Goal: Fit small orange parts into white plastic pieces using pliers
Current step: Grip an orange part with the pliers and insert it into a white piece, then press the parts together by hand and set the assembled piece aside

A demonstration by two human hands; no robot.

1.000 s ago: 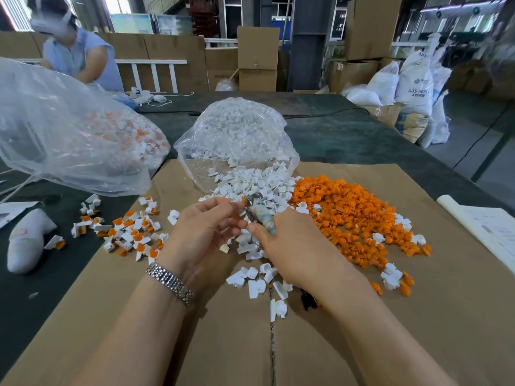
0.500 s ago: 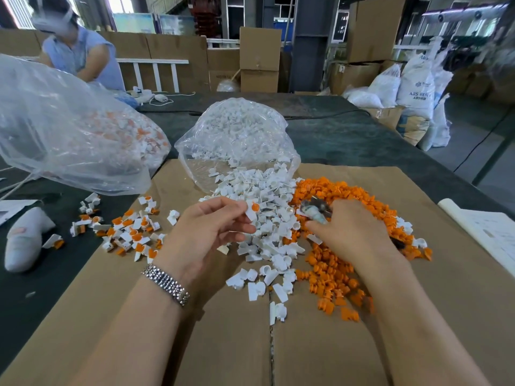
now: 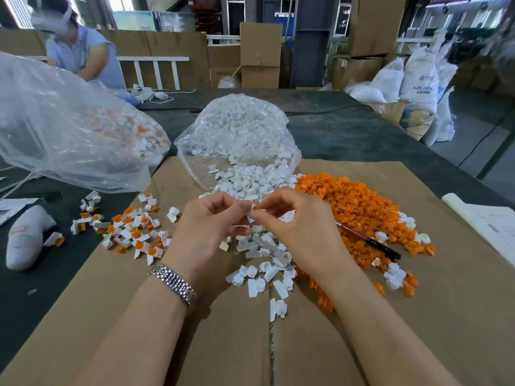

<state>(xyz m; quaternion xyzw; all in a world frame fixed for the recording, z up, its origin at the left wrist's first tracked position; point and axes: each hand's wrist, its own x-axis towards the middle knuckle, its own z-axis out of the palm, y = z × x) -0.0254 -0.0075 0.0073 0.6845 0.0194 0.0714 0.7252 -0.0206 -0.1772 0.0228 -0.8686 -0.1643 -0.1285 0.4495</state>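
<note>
Centre frame — left hand [image 3: 207, 224] and right hand [image 3: 299, 222] both pinch a white piece [image 3: 253, 211] with orange part — pliers [image 3: 372, 242] lie right.

Brightness: bright, even daylight across the cardboard sheet [image 3: 418, 316].
Source: windows [image 3: 133, 12] at 11 o'clock, blown out to white.
Shadows: soft and short, lying under the forearms toward 6 o'clock.
Glare: pale sheen on the clear plastic bag [image 3: 69, 129] at 9 o'clock and on the second bag [image 3: 239, 129] at 12 o'clock.
Distortion: wide-angle bending, worktop [image 3: 362, 135] edges curving toward 3 and 9 o'clock.
Blur: corner at 1 o'clock smeared; centre sharp, slight softness at the fingers [image 3: 259, 215].
</note>
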